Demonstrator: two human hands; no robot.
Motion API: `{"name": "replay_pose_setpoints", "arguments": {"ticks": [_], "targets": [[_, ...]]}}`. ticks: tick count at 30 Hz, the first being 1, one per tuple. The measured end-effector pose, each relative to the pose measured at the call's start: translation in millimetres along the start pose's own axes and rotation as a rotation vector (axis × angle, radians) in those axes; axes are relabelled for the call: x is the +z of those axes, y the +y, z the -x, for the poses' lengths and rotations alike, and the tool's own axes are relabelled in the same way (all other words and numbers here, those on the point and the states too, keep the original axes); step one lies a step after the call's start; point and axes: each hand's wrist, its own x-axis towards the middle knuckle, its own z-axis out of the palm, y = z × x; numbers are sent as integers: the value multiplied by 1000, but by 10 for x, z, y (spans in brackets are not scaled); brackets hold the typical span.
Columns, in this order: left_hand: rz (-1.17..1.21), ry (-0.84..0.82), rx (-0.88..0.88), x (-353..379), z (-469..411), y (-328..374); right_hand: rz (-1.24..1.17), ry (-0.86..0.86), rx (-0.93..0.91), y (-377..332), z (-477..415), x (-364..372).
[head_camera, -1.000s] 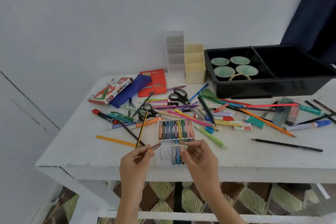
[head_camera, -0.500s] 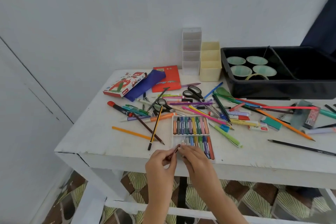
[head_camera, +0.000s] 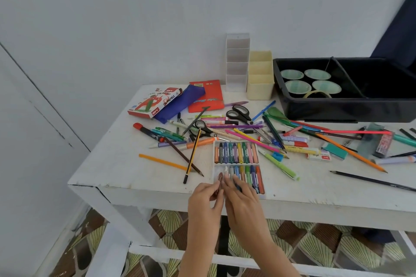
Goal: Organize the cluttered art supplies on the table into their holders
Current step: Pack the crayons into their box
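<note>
The left hand pinches a brown crayon over the pastel tray on the desk. The right hand has its fingers among the tray's crayons; I cannot tell if it grips one.

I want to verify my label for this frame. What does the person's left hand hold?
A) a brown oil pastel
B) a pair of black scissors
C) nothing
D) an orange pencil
A: the left hand pinches a brown oil pastel over the near left corner of the white pastel tray, while the scissors and the orange pencil lie on the table.
</note>
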Motion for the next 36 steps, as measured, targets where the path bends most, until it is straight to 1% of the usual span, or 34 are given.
{"name": "replay_pose_setpoints", "arguments": {"ticks": [5, 7, 9, 13, 15, 19, 22, 25, 28, 30, 31, 34, 35, 36], "targets": [[-1, -146, 34, -33, -22, 12, -225, 49, 115, 30, -20, -36], [14, -180, 16, -30, -50, 31, -272, 44, 101, 53, 3, -25], [86, -206, -46, -12, -99, 29, -287, 44, 67, 72, 34, -12], [107, -248, -29, 13, -124, -3, -374, 58, 83, 111, 60, 35], [149, -255, -57, 5, -141, -24, -410, 67, 77, 141, 54, 18], [207, -292, -58, -35, -209, -83, -403, 35, 73, 179, 57, -4], [163, -303, -4, -21, -231, -108, -402, 21, 81, 177, 61, -5], [157, -286, -36, 21, -269, -132, -408, 6, 83, 187, 61, -10], [98, -274, -36, 15, -299, -124, -417, -25, 106, 195, 47, -10], [4, -285, 25, 29, -301, -142, -417, -47, 115, 208, 42, -12], [-37, -309, 64, 32, -298, -151, -413, -60, 125, 213, 42, -11], [-68, -422, 65, 50, -328, -138, -373, -99, 136, 212, 18, -51], [-71, -425, 73, 70, -336, -137, -356, -103, 137, 198, -18, -89], [-69, -395, 87, 85, -339, -136, -330, -81, 134, 178, -65, -132]]}}
